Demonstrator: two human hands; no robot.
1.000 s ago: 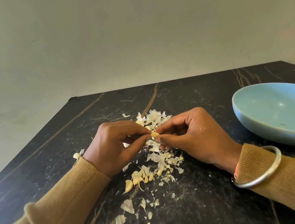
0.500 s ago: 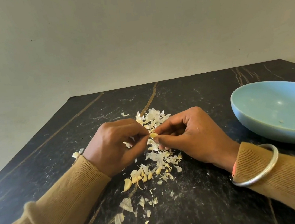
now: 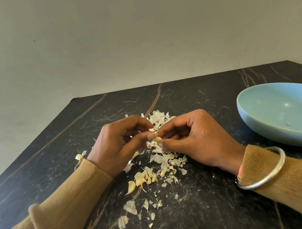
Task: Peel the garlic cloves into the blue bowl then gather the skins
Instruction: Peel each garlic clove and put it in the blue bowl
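Note:
My left hand (image 3: 118,146) and my right hand (image 3: 192,138) meet over the middle of the table, both pinching one small pale garlic clove (image 3: 157,139) between thumb and fingertips. Under and behind the hands lies a heap of white garlic skins (image 3: 163,159). Several loose cloves (image 3: 144,179) lie just in front of the heap, nearer to me. The blue bowl (image 3: 285,114) stands at the right, apart from my right hand; only a tiny scrap shows inside it.
The table is black marble (image 3: 204,211) with brown veins; its left edge runs diagonally. More skin flakes (image 3: 130,208) are scattered close to me. One clove (image 3: 78,156) lies by my left wrist. A metal bangle (image 3: 263,182) sits on my right sleeve. A plain wall rises behind.
Both hands stay together on the clove; the fingers have shifted slightly and the clove now shows a little more between the fingertips.

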